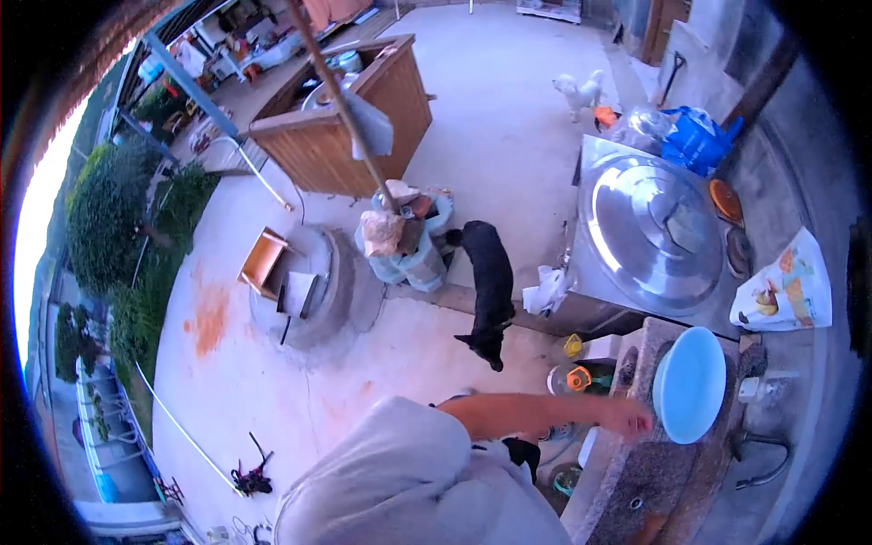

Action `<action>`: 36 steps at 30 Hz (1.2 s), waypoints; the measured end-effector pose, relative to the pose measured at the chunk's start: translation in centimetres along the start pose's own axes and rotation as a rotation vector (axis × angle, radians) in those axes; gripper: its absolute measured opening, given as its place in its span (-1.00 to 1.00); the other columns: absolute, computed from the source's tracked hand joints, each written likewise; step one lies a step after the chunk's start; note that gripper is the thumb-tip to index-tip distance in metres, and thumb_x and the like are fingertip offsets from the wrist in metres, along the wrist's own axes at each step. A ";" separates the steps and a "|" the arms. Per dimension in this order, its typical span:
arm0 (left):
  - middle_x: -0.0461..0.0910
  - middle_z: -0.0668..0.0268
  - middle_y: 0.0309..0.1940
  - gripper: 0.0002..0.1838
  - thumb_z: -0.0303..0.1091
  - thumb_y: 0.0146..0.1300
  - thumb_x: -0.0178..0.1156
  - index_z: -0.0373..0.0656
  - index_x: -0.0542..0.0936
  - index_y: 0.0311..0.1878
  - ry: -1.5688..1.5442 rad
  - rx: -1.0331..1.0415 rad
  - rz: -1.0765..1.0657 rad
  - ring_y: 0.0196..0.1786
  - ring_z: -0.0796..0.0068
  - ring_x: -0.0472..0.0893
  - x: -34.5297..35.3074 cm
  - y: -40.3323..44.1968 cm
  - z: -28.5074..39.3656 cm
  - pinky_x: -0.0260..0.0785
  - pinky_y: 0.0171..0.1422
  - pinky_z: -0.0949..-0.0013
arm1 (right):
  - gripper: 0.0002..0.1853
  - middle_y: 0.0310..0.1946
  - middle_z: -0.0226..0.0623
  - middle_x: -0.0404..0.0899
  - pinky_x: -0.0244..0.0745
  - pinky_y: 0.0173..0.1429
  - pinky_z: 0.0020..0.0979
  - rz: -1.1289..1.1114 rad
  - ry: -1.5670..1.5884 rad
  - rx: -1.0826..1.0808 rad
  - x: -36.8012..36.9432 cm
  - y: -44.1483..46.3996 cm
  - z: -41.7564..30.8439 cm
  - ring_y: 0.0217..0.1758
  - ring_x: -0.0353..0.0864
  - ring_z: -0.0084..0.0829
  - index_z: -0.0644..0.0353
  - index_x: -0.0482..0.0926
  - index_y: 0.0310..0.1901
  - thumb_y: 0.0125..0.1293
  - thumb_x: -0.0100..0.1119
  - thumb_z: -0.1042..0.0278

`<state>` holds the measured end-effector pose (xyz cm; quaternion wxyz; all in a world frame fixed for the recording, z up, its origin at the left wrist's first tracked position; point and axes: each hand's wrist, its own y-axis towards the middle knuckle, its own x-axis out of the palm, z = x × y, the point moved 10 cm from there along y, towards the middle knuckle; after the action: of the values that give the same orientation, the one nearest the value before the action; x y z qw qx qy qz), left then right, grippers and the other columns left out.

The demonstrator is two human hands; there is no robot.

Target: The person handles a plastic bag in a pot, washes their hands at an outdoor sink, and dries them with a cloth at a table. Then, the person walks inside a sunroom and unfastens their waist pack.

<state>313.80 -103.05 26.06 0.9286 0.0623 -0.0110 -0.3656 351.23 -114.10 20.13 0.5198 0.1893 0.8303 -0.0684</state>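
Note:
My left arm (527,415) reaches right from a loose grey sleeve (391,481). At its end, my left hand (629,420) is closed, its fingers curled together over the edge of a speckled stone sink. A small reddish spot shows at the fingertips; what they hold, if anything, is too blurred to name. Just beyond the fingers, a light blue basin (690,385) sits on the sink; whether the hand touches its rim I cannot tell. My right hand does not show clearly; only a blurred brownish patch appears low in the sink.
A curved tap (763,459) is beside the stone sink (627,481). Behind the basin, a large metal lid (652,232) covers a stove top. A black dog (490,282) stands on the concrete floor; a white dog (579,93) is farther back. Bottles crowd below the sink.

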 end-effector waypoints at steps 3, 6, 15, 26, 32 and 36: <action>0.50 0.30 -0.38 -0.70 -0.45 -0.15 0.19 -0.24 0.48 -0.25 -0.092 -0.012 0.227 -0.32 0.52 0.49 -9.4 -8.1 1.4 0.37 -0.23 0.42 | -0.70 -0.31 -0.17 0.45 0.32 -0.13 -0.28 -0.036 -0.095 -0.099 0.1 -2.5 -6.0 -0.22 0.42 -0.24 0.29 0.39 -0.15 0.03 -0.04 0.43; 0.50 0.28 -0.36 -0.72 -0.46 -0.08 0.18 -0.24 0.46 -0.22 -0.096 -0.059 0.529 -0.29 0.52 0.49 -18.6 -19.5 2.4 0.36 -0.17 0.42 | -0.70 -0.28 -0.13 0.45 0.31 -0.07 -0.29 -0.081 -0.158 -0.240 1.3 -3.7 -12.3 -0.17 0.41 -0.23 0.30 0.39 -0.14 0.03 -0.05 0.45; 0.52 0.28 -0.32 -0.72 -0.45 0.00 0.14 -0.25 0.48 -0.16 0.218 -0.252 1.752 -0.27 0.54 0.49 -23.8 -66.4 -0.2 0.36 -0.14 0.48 | -0.71 -0.24 -0.06 0.42 0.31 -0.03 -0.30 -0.070 -0.034 -0.740 16.1 -2.2 -26.3 -0.16 0.40 -0.17 0.35 0.42 -0.21 -0.06 -0.01 0.50; 0.46 0.29 -0.36 -0.67 -0.52 -0.13 0.10 -0.22 0.43 -0.18 -0.383 -0.834 2.795 -0.35 0.54 0.43 26.5 -87.8 -8.0 0.32 -0.32 0.51 | -0.71 -0.48 -0.31 0.40 0.37 -0.28 -0.47 -0.859 0.106 -0.929 30.5 -12.0 -48.3 -0.44 0.41 -0.46 0.25 0.41 -0.29 -0.17 0.08 0.62; 0.42 0.25 -0.37 -0.65 -0.47 -0.21 0.09 -0.24 0.41 -0.23 -0.671 -0.918 3.015 -0.29 0.38 0.42 44.9 -86.4 -15.2 0.31 -0.16 0.33 | -0.78 -0.52 -0.20 0.55 0.43 -0.31 -0.40 -1.061 -0.456 -1.079 36.2 -17.4 -45.7 -0.45 0.53 -0.41 0.21 0.52 -0.39 -0.15 0.18 0.35; 0.36 0.26 -0.39 -0.62 -0.64 -0.31 0.05 -0.22 0.37 -0.27 -0.817 -0.947 3.093 -0.34 0.39 0.39 49.3 -88.5 -17.1 0.30 -0.27 0.37 | -0.77 -0.51 -0.19 0.55 0.43 -0.31 -0.39 -1.269 -0.743 -1.081 40.0 -22.3 -42.3 -0.44 0.53 -0.41 0.21 0.52 -0.38 -0.14 0.17 0.34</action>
<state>291.05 -198.86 -3.09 -0.2620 0.3676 0.1795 -0.8741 291.65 -111.77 1.75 0.6363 -0.6064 0.4769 0.0004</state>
